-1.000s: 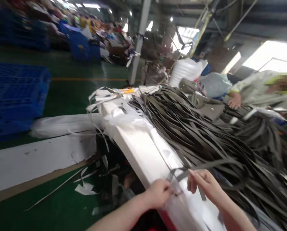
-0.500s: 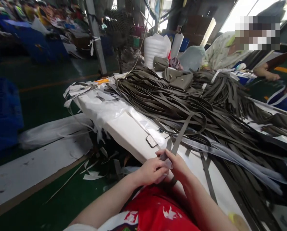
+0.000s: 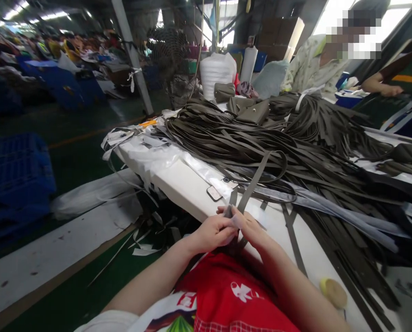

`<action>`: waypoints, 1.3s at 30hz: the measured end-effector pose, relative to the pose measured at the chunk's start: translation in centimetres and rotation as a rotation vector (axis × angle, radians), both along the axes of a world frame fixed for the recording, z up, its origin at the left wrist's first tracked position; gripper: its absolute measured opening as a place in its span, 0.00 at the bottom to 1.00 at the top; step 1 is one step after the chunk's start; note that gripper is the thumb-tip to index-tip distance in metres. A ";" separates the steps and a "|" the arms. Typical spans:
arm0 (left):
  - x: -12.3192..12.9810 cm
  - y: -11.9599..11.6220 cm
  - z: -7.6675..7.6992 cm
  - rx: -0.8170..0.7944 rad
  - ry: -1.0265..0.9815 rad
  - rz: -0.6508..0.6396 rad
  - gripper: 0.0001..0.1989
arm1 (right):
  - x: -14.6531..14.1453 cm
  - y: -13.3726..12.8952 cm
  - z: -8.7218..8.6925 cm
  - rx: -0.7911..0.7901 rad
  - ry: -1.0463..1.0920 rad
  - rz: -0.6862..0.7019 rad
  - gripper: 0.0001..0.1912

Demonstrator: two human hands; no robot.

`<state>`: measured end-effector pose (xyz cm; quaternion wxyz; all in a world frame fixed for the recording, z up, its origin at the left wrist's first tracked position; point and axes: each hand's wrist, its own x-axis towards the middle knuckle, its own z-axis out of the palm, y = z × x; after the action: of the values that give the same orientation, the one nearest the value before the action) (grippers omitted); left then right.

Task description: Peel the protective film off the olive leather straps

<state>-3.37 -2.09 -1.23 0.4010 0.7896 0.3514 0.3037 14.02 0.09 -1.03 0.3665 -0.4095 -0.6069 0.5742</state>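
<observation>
At the table's near edge, my left hand (image 3: 213, 234) and my right hand (image 3: 250, 227) meet fingertip to fingertip. Both are closed on a dark olive strap (image 3: 253, 184), which rises from between them and loops back toward the pile. A small translucent piece, perhaps thin plastic or paper, shows at the fingers; how it sits on the strap is partly hidden. Just beyond my hands lies a small pale rectangle with a dark outline (image 3: 214, 193). Beside it is a dark round ring-like mark (image 3: 226, 180). A large heap of similar straps (image 3: 223, 129) covers the white table (image 3: 181, 184).
Olive pouches (image 3: 254, 112) sit atop the heap, with a white foam roll (image 3: 217, 74) behind. A tape roll (image 3: 333, 293) lies by my right forearm. Blue crates (image 3: 17, 180) stand at left; scraps (image 3: 145, 249) litter the floor. A co-worker (image 3: 306, 64) is across the table.
The camera view has shifted, so the scene sits slightly differently. Both hands stay together on the strap; the right fingers lie flatter over it, and more of the tape roll shows.
</observation>
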 end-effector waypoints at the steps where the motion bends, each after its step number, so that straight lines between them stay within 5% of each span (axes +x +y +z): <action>1: -0.1 0.1 0.0 -0.017 -0.028 0.013 0.17 | 0.6 0.0 0.2 0.034 -0.060 -0.045 0.35; 4: -0.3 0.5 -0.3 -0.111 -0.088 0.030 0.15 | 3.5 0.2 1.1 0.128 -0.064 -0.321 0.40; 7: 0.3 1.3 -0.9 -0.160 -0.052 0.018 0.13 | 5.7 0.1 2.4 0.206 0.211 -0.588 0.40; 14: 2.4 2.8 -1.2 -0.139 0.108 0.055 0.15 | 4.4 -0.2 3.8 0.517 0.433 -0.889 0.31; 24: 2.6 3.1 -0.6 -0.072 0.097 0.058 0.16 | 3.2 1.4 1.8 0.577 0.303 -0.876 0.30; 32: 2.4 3.7 -0.2 -0.122 0.021 -0.092 0.16 | 3.7 2.2 1.5 0.236 0.403 -0.689 0.31; 39: 2.8 4.0 -0.5 -0.212 -0.058 -0.182 0.27 | 3.7 2.3 0.5 0.455 0.167 -0.584 0.34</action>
<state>-0.54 1.88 -1.73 0.5181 0.7622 0.2967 0.2502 17.75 2.39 -0.52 0.6444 -0.4252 -0.5447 0.3275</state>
